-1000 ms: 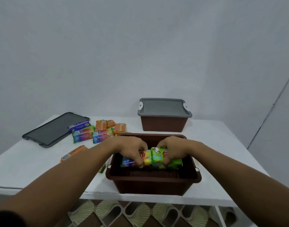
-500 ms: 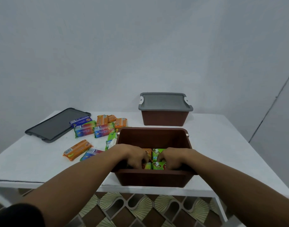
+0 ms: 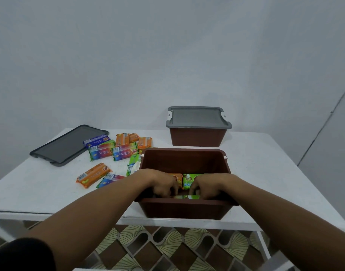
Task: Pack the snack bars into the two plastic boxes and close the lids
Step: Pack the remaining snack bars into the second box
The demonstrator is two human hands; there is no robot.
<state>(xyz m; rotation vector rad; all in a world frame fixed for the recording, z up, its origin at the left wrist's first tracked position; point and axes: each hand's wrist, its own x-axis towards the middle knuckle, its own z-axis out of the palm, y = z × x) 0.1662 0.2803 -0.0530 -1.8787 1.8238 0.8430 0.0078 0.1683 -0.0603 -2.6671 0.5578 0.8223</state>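
An open brown plastic box (image 3: 184,158) stands at the table's near edge. Both hands are down inside it. My left hand (image 3: 163,182) presses on an orange snack bar (image 3: 177,178), and my right hand (image 3: 203,185) presses on a green snack bar (image 3: 190,178). The fingertips are hidden behind the box's near wall. A second brown box (image 3: 199,136) with its grey lid (image 3: 197,118) shut stands behind. A loose grey lid (image 3: 68,143) lies at the far left. Several snack bars (image 3: 120,151) lie on the table left of the open box.
The white table (image 3: 265,169) ends just in front of the open box. An orange bar (image 3: 93,174) and a blue one (image 3: 110,178) lie nearest my left forearm. A patterned tile floor (image 3: 167,245) shows below the table. A plain wall stands behind.
Both hands have gone down into the open box with the snack bars, from above its rim to near its floor. The view has tilted a little.
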